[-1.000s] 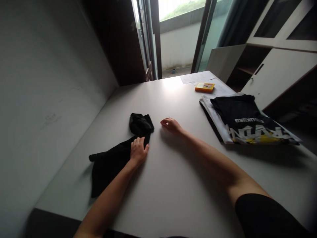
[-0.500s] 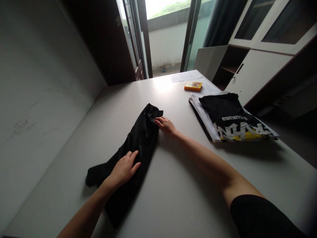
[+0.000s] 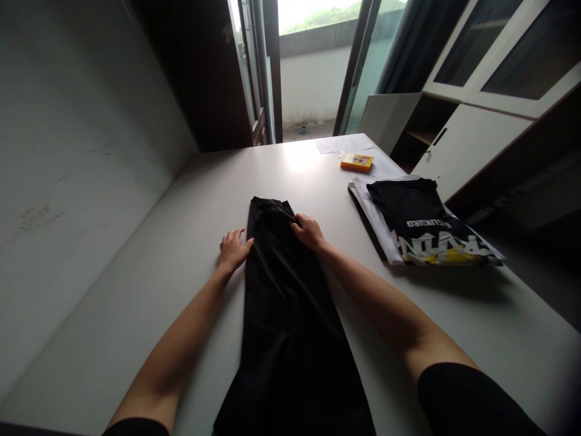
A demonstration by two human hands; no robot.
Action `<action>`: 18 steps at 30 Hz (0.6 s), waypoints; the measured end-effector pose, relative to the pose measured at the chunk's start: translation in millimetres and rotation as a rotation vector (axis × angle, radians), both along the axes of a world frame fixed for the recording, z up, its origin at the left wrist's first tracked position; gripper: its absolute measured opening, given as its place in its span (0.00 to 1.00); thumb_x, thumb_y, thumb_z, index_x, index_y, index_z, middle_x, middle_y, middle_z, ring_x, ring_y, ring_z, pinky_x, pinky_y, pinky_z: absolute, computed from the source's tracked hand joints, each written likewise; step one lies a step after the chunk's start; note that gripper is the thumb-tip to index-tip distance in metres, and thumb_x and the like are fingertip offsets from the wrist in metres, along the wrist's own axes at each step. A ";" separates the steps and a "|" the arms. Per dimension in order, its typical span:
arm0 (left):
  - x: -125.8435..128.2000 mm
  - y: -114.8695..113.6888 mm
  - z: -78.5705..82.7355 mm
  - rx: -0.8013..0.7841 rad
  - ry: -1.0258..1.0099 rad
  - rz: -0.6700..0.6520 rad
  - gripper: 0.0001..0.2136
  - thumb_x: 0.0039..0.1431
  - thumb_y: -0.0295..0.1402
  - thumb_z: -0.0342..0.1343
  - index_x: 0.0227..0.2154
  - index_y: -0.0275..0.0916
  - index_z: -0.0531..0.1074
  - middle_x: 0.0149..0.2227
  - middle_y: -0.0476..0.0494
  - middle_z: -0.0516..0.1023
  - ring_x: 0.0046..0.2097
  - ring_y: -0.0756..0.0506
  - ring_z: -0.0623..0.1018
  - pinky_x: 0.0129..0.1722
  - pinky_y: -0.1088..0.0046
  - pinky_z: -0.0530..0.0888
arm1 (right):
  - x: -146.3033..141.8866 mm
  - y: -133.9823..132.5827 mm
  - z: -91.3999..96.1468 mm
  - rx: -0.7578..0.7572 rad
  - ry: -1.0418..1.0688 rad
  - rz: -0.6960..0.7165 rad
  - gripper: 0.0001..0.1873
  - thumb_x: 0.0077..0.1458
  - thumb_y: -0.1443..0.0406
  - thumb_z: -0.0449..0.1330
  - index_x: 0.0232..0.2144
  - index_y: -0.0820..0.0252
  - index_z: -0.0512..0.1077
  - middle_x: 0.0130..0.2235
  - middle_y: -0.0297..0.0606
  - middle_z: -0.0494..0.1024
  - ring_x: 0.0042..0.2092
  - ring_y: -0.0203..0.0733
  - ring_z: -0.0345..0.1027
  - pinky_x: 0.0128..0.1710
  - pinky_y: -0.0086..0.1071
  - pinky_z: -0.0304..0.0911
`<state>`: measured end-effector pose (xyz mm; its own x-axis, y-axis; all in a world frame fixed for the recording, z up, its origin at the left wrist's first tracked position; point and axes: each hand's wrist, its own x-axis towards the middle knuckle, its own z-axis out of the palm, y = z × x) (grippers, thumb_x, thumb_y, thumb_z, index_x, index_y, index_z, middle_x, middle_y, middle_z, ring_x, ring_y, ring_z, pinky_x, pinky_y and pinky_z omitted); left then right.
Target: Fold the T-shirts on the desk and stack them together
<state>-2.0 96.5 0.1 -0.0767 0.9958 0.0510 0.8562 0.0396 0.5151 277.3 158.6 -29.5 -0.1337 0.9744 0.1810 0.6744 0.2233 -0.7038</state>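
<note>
Black trousers [image 3: 290,327] lie lengthwise on the white table, narrow far end away from me and the wider part running out of view at the bottom. Creases cross the dark cloth. At the upper right edge, my right hand [image 3: 309,231] is closed, pinching the cloth between thumb and fingers. My left hand [image 3: 233,248] rests on the table by the upper left edge, fingers spread, with its thumb at the cloth's border. It grips nothing.
A stack of folded clothes, topped by a black printed T-shirt [image 3: 406,206], lies at the right. Behind it are an orange-yellow box [image 3: 357,161] and papers [image 3: 342,143]. A wall [image 3: 91,151] bounds the left; an open cabinet door [image 3: 390,118] stands beyond the far right corner.
The trousers have gone from a slanted, bunched strip to a longer, wider spread towards me. My left hand has left the cloth's middle and moved up to its far left edge. My right hand stays near the far end.
</note>
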 end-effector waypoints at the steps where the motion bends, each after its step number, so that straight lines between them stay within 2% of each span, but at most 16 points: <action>1: 1.2 7.9 -6.1 0.013 0.013 0.032 0.19 0.62 0.42 0.61 0.53 0.38 0.74 0.55 0.28 0.73 0.58 0.27 0.70 0.59 0.44 0.64 | 0.6 0.5 1.1 -0.010 0.040 -0.017 0.10 0.62 0.56 0.56 0.35 0.54 0.73 0.36 0.38 0.77 0.38 0.46 0.68 0.42 0.37 0.62; 4: 9.2 22.0 -18.2 0.048 0.031 0.058 0.13 0.60 0.41 0.63 0.43 0.40 0.75 0.54 0.30 0.72 0.58 0.28 0.69 0.59 0.47 0.64 | 5.9 2.3 4.3 -0.052 0.170 -0.087 0.14 0.61 0.52 0.54 0.30 0.54 0.69 0.29 0.33 0.72 0.32 0.43 0.63 0.35 0.35 0.58; 8: 10.5 26.5 -24.8 0.080 0.003 0.048 0.05 0.63 0.37 0.59 0.35 0.41 0.73 0.46 0.34 0.74 0.54 0.31 0.71 0.57 0.52 0.66 | 17.5 6.1 6.5 -0.079 0.342 -0.232 0.20 0.60 0.48 0.52 0.25 0.54 0.61 0.24 0.31 0.65 0.29 0.40 0.57 0.30 0.34 0.53; 10: 5.5 26.1 -25.4 0.098 -0.027 0.066 0.06 0.65 0.36 0.56 0.33 0.42 0.71 0.42 0.36 0.74 0.51 0.33 0.72 0.56 0.52 0.67 | 21.6 8.2 5.9 -0.057 0.379 -0.274 0.21 0.60 0.48 0.51 0.24 0.54 0.57 0.23 0.30 0.61 0.28 0.40 0.56 0.30 0.33 0.53; 13: -1.1 23.6 -23.0 0.127 -0.091 0.098 0.06 0.65 0.35 0.54 0.32 0.42 0.68 0.41 0.37 0.73 0.49 0.35 0.72 0.57 0.53 0.67 | 22.4 9.8 3.1 -0.030 0.343 -0.256 0.21 0.61 0.49 0.51 0.23 0.54 0.56 0.24 0.30 0.60 0.28 0.39 0.55 0.32 0.34 0.51; 18: 5.2 15.9 -13.6 0.176 -0.274 0.122 0.03 0.61 0.32 0.56 0.36 0.42 0.68 0.47 0.36 0.72 0.55 0.35 0.70 0.63 0.52 0.63 | 16.4 7.9 3.8 -0.016 0.284 -0.242 0.20 0.60 0.50 0.54 0.23 0.54 0.58 0.24 0.31 0.62 0.29 0.40 0.55 0.33 0.34 0.52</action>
<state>3.2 112.4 -13.5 -0.2293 0.9562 0.1819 0.6795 0.0235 0.7333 293.7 166.5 -25.8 0.1540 0.9746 0.1626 0.4834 0.0692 -0.8726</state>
